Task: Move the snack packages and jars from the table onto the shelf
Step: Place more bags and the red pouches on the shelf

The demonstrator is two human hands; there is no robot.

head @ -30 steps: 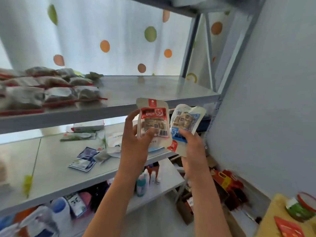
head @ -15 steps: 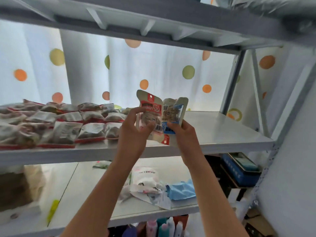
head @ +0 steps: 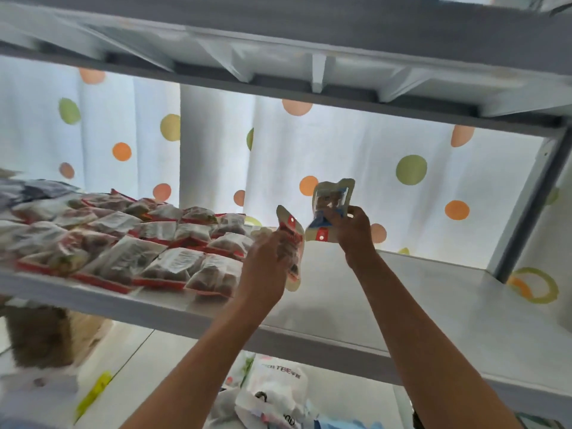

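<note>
Two packages in hand: the left hand point(head: 263, 267) is gripping a red-labelled snack package point(head: 291, 243), fingers curled round its lower half, while the right hand point(head: 353, 224) is pinching a blue-labelled snack package point(head: 329, 209) near its bottom edge.
Head view, what is changing: both hands are now rising to shelf level; a second ago they were holding the two packages together, lower down, in front of the shelves, and now the packages are coming apart, the blue one lifted higher and further right.
Head view, where the packages are: both are hanging in the air above the bare right part of the shelf point(head: 418, 305), neither one touching it yet.
Head view, neighbours: rows of snack bags point(head: 173, 246) are already lying on the left part of that shelf, and the red-labelled package is hovering just beside the nearest of them.
Head view, below: a white plastic bag point(head: 275, 388) is sitting on the lower shelf.
Meaning for the task: the carrying appears to be finishing and the setting-down is probably beginning; the open surface to the right looks like the likely spot.
Risk: the flimsy packages may be flopping over on release.
</note>
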